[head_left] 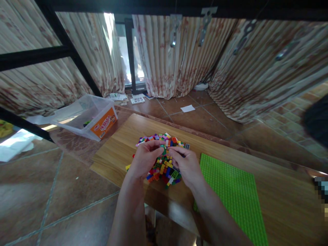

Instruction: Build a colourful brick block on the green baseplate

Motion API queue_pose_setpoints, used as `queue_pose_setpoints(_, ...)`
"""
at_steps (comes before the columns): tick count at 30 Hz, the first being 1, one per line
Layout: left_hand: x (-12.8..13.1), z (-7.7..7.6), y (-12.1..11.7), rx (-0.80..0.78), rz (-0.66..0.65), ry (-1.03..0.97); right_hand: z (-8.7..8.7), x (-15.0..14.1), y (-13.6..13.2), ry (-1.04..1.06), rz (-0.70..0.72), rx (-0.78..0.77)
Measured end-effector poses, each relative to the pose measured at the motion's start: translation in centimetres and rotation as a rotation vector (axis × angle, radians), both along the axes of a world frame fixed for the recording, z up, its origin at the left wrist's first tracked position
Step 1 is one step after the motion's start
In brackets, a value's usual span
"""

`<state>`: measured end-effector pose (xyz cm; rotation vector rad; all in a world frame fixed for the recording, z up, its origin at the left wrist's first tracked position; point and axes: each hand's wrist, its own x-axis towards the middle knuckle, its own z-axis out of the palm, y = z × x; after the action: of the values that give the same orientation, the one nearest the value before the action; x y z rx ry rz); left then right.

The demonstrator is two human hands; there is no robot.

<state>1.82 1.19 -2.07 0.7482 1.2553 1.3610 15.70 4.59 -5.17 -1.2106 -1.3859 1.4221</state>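
Note:
A heap of small toy building bricks (pixel 162 168) in many colours lies on the wooden bench. Over its left side, my left hand (pixel 145 156) is closed, thumb and fingers pinched at a small green brick (pixel 163 149). Facing it, my right hand (pixel 186 165) pinches with thumb and forefinger close to the same spot. What sits between the right fingertips is too small to make out. Both hands hide part of the heap. To the right of my right hand, a green studded baseplate (pixel 230 191) lies flat, partly covered by my right forearm.
The wooden bench (pixel 115 147) runs across the view. Beyond its left end stands a clear plastic bin (pixel 77 124) with an orange label. Papers (pixel 137 99) and a white sheet (pixel 188 108) lie on the tiled floor. A black frame bar (pixel 74 58) rises at left before striped curtains.

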Motion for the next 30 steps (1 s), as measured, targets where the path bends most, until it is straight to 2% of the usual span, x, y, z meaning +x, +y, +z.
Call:
queue_pose_setpoints(4, -0.5, -1.2, 0.3, -0.035, 0.115, 0.258, -0.3, 1.0, 0.3, -0.227, -0.001, 0.19)
queue_pose_setpoints(7, -0.5, -1.9, 0.4, -0.044, 0.125, 0.389, -0.1, 1.3, 0.1, -0.417, 0.044, 0.331)
queue_pose_setpoints(11, -0.3, -2.0, 0.4, -0.038, 0.094, 0.455, 0.3, 1.5, -0.4, -0.469, 0.038, 0.413)
queue_pose_setpoints(14, -0.8, -1.8, 0.3, -0.021, 0.147, 0.519, 0.4, 2.5, -0.1, -0.467, -0.003, 0.421)
queue_pose_setpoints(17, -1.5, -1.3, 0.1, -0.012, 0.291, 0.471, 0.2, 4.1, 1.1, -0.516, -0.06, 0.401)
queue_pose_setpoints(21, -1.7, -0.1, 0.0, -0.021, 0.478, 0.326, -0.2, 6.2, 3.7, -0.711, -0.099, 0.403)
queue_pose_setpoints(26, -1.2, 1.0, -0.1, -0.023, 0.525, 0.245, -0.9, 7.0, 5.8, -0.893, -0.018, 0.42)
queue_pose_setpoints(30, -1.1, 1.0, -0.1, -0.035, 0.53, 0.219, -1.6, 6.3, 5.6, -0.836, 0.1, 0.437)
